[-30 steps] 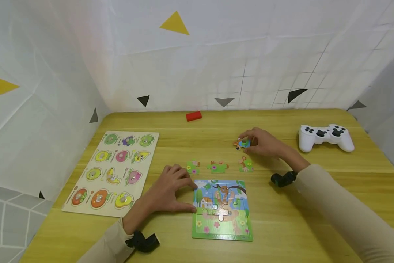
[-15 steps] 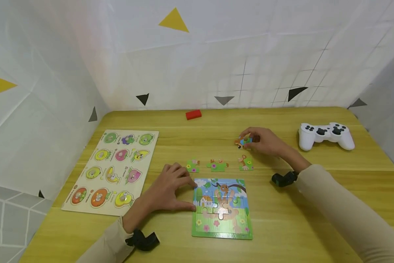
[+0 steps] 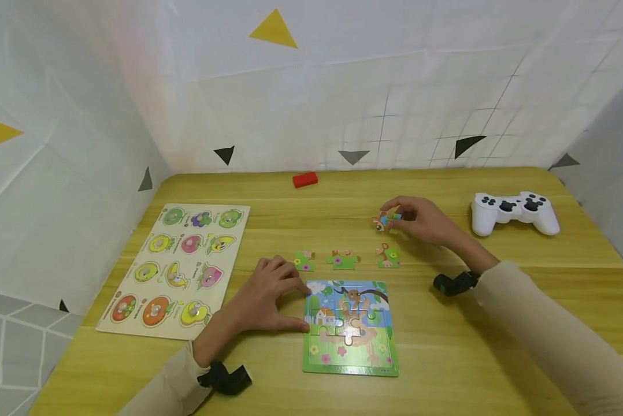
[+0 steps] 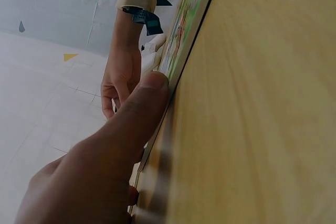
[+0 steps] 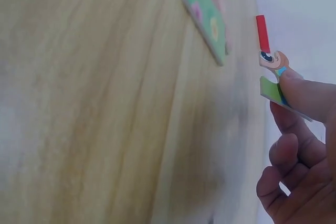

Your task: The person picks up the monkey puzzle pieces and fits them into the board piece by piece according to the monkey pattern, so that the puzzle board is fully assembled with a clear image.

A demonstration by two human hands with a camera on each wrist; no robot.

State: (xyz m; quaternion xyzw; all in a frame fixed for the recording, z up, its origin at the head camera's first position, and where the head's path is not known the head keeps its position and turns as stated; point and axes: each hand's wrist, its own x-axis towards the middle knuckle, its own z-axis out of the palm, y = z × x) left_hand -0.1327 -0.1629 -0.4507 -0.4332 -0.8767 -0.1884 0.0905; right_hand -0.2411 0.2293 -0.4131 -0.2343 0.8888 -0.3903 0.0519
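In the head view, my right hand [image 3: 425, 222] pinches a jigsaw puzzle piece [image 3: 380, 222] between thumb and fingers, above the far part of the table. The right wrist view shows this puzzle piece [image 5: 271, 88] edge-on, with blue, green and a cartoon eye. My left hand [image 3: 270, 297] lies beside the square puzzle board [image 3: 350, 363], thumb and index finger spread at its left edge. Its thumb [image 4: 152, 85] meets the board's rim in the left wrist view. Three loose puzzle pieces lie in a row behind the board: left [image 3: 305, 266], middle [image 3: 344, 263] and right [image 3: 389, 257].
A wooden fruit peg puzzle [image 3: 241, 231] lies on the left of the table. At the right stands a white game controller [image 3: 514, 211]. A red block [image 3: 305, 179] is near the table's back edge, before a white patterned backdrop [image 3: 311, 104].
The pinched puzzle piece has tilted and shifted slightly to the right with my right hand. My left hand stays at the board's edge, and the loose pieces have not moved.
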